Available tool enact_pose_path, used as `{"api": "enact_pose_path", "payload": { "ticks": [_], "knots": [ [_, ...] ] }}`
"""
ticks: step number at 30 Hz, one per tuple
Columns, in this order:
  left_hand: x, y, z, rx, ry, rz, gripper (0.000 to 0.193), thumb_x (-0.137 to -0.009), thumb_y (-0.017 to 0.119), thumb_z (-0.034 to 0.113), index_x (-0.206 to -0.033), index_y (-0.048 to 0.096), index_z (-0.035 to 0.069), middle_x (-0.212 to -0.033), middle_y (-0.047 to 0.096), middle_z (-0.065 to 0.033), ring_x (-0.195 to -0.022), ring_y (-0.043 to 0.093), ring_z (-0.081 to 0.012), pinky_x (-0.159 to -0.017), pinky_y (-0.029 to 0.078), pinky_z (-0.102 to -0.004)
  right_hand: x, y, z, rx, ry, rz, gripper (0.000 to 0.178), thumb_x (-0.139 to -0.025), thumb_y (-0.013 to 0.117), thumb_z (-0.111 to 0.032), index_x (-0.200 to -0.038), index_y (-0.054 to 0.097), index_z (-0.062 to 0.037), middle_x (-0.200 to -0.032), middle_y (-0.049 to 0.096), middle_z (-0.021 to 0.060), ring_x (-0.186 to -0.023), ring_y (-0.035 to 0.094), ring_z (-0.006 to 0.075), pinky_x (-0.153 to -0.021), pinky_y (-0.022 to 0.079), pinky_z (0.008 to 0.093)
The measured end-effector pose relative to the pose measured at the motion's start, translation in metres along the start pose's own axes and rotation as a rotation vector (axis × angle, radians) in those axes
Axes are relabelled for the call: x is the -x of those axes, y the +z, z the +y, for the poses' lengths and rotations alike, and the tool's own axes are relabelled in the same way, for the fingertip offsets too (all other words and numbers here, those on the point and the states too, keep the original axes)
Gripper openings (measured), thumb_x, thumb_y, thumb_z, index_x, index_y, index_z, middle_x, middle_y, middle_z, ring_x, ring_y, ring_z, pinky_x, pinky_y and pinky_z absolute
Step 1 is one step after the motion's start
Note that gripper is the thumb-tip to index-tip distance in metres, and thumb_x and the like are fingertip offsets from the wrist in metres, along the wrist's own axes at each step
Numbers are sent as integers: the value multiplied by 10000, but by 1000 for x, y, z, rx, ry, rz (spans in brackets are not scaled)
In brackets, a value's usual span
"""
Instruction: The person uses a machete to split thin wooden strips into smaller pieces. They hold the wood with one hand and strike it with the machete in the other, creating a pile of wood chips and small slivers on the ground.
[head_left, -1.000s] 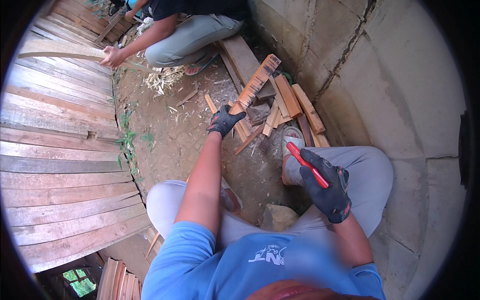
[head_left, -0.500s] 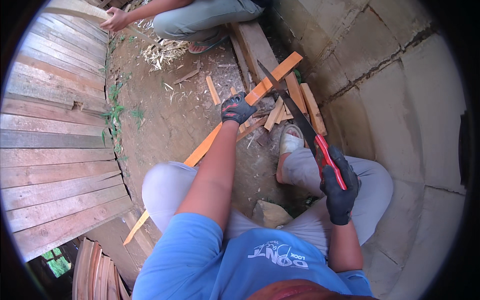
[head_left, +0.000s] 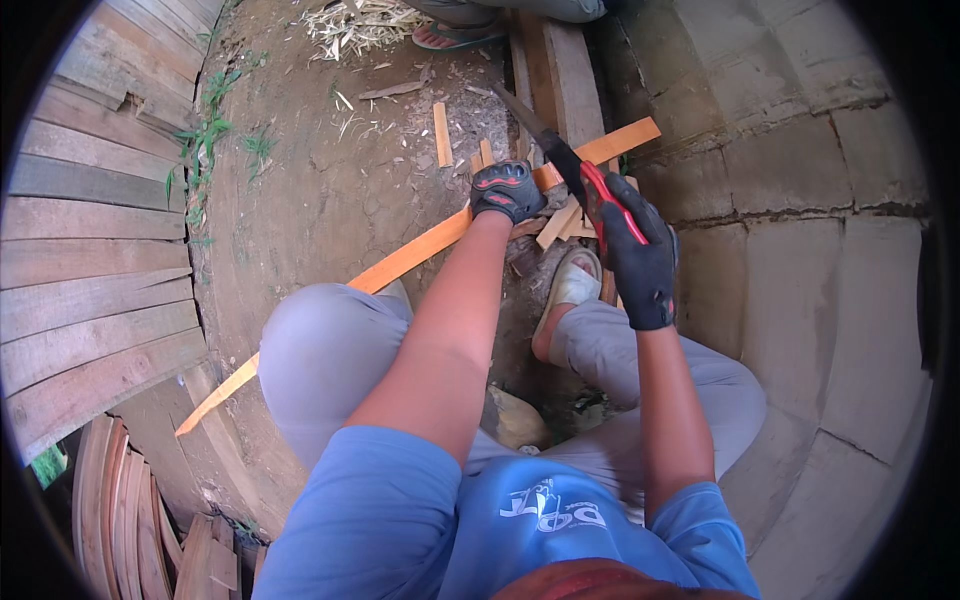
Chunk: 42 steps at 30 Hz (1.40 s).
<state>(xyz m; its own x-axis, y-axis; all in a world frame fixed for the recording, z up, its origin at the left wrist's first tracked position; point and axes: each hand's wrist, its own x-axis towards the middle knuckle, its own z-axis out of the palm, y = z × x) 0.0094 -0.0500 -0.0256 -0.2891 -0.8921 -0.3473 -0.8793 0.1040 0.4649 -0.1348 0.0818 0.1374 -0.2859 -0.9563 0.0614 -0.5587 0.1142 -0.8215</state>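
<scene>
A long, narrow wooden strip (head_left: 410, 253) runs slantwise across in front of me, from beyond my left knee up to the far right. My left hand (head_left: 508, 192), in a black glove with red trim, is closed around it near its far part. My right hand (head_left: 640, 258), gloved too, grips the red handle of a handsaw (head_left: 558, 152). The saw's dark blade points away and to the left, crossing the strip just beyond my left hand. Whether the teeth touch the wood I cannot tell.
Short wood offcuts (head_left: 560, 222) lie by my sandalled foot (head_left: 575, 284). A thick timber beam (head_left: 570, 80) stretches off at the back. Beyond it, a person's sandalled foot (head_left: 455, 36) shows near wood shavings (head_left: 365, 25). A block wall (head_left: 790, 170) stands right, stacked planks (head_left: 120, 500) lower left.
My right hand has pushed the saw forward, away from me, so the handle is now close to the strip. The view has shifted, and the other person's hand has left it.
</scene>
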Motion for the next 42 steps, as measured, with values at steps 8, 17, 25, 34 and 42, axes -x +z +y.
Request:
{"api": "enact_pose_path", "payload": {
  "ticks": [8, 17, 25, 34, 42],
  "knots": [
    [7, -10, -5, 51, 30, 17, 481, -858, 757, 391, -1251, 764, 113, -1269, 752, -204, -1194, 733, -354, -1047, 572, -474, -75, 64, 24, -31, -50, -33, 394, -997, 712, -271, -1314, 759, -41, -1180, 797, 172, -1070, 763, 252, -973, 562, 369],
    [8, -5, -6, 65, 45, 54, 450, -845, 730, 356, -1216, 768, 102, -1242, 761, -188, -1155, 746, -352, -1013, 583, -474, -111, 99, 48, 140, -121, -31, 366, -996, 715, -324, -1270, 791, -94, -1142, 803, 179, -1066, 773, 301, -979, 566, 389],
    [9, 3, -8, 82, 60, 163, 302, -862, 696, 310, -1059, 807, 109, -1117, 787, -162, -1078, 766, -321, -951, 588, -448, -112, 102, 61, 101, -142, -30, 353, -1003, 711, -332, -1277, 796, -127, -1142, 806, 174, -1087, 771, 325, -982, 569, 398],
    [5, 3, -10, 69, 57, 125, 428, -829, 724, 344, -1172, 797, 99, -1203, 771, -201, -1131, 758, -349, -1003, 590, -468, -105, 101, 48, 110, 7, -8, 347, -1006, 710, -328, -1286, 796, -143, -1200, 800, 164, -1126, 766, 313, -998, 564, 388],
    [6, 2, -10, 73, 55, 84, 430, -835, 719, 365, -1161, 805, 98, -1204, 769, -208, -1131, 757, -352, -1008, 589, -467, -103, 99, 58, 165, -106, -6, 345, -1007, 704, -312, -1270, 798, -110, -1220, 795, 166, -1160, 756, 316, -1032, 551, 390]
  ]
}}
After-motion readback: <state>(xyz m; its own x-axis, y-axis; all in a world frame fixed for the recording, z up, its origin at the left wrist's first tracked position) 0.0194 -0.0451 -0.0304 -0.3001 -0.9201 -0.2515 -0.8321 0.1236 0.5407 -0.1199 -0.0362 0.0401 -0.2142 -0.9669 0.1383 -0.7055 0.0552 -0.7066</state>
